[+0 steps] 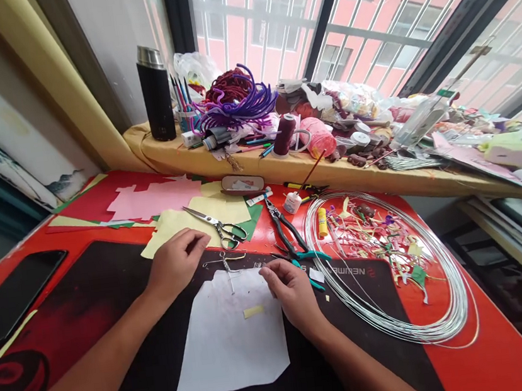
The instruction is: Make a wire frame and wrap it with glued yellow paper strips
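A small figure of twisted silver wire (227,266) lies at the top edge of a white sheet of paper (228,358), its thin arms spread sideways. My left hand (177,263) hovers left of it, fingers curled together; whatever they may hold is hidden. On the other side, my right hand (294,290) is at the sheet's upper right edge, thumb and forefinger pinched. What sits in that pinch is too small to name. A yellow paper strip (253,312) rests on the sheet. Beyond my left hand, scissors (217,225) lie on yellow paper (170,227).
Pliers (286,224) with black and teal handles lie beyond my right hand. A wire coil (461,298) rings coloured scraps (392,236). A glue stick (322,222) and a small white bottle (292,202) stand nearby. A phone (16,295) lies left; a black thermos (156,97) stands on the sill.
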Motion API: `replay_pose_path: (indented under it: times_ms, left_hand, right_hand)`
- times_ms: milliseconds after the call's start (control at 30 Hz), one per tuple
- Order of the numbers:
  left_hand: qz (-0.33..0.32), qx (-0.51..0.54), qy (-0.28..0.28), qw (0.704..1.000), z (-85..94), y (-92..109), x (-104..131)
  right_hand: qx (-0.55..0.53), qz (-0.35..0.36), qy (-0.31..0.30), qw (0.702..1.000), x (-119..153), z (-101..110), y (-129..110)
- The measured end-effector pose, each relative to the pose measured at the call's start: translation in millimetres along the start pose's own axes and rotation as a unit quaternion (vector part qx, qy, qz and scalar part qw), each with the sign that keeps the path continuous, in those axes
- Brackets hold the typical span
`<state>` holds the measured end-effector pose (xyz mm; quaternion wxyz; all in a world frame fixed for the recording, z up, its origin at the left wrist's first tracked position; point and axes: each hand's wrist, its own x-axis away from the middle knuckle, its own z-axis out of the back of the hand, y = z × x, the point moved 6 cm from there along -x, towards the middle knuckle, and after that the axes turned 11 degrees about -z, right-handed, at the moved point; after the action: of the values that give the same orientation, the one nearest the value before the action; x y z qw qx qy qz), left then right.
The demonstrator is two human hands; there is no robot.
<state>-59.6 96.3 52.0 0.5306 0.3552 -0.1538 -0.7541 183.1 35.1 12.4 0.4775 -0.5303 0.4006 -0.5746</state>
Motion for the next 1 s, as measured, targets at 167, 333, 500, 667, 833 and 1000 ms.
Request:
replay_pose_path:
  times_ms: [167, 333, 500, 667, 833, 1000]
  left_hand:
    - [0.038, 0.023, 0.005, 0.999, -14.4, -27, 9]
    - [0.060, 0.045, 0.017, 0.997, -13.4, -27, 10]
    - [0.055, 0.044, 0.018, 0.997, -17.2, -31, 8]
    - [0.053, 0.048, 0.021, 0.997, -21.9, -38, 10]
    - [0.049, 0.050, 0.013, 0.997, -23.1, -38, 10]
    - [0.047, 0.049, 0.013, 0.998, -22.9, -38, 10]
  right_hand:
    - [0.013, 0.032, 0.063, 0.997, -23, 41, -36]
    - [0.077, 0.080, 0.177, 0.978, -71, 102, -64]
    - [0.169, 0.089, 0.257, 0.947, -115, 131, -78]
    - [0.230, 0.105, 0.229, 0.940, -144, 121, -84]
    - [0.257, 0.142, 0.220, 0.930, -146, 117, -96]
    - [0.281, 0.175, 0.230, 0.915, -136, 120, -116]
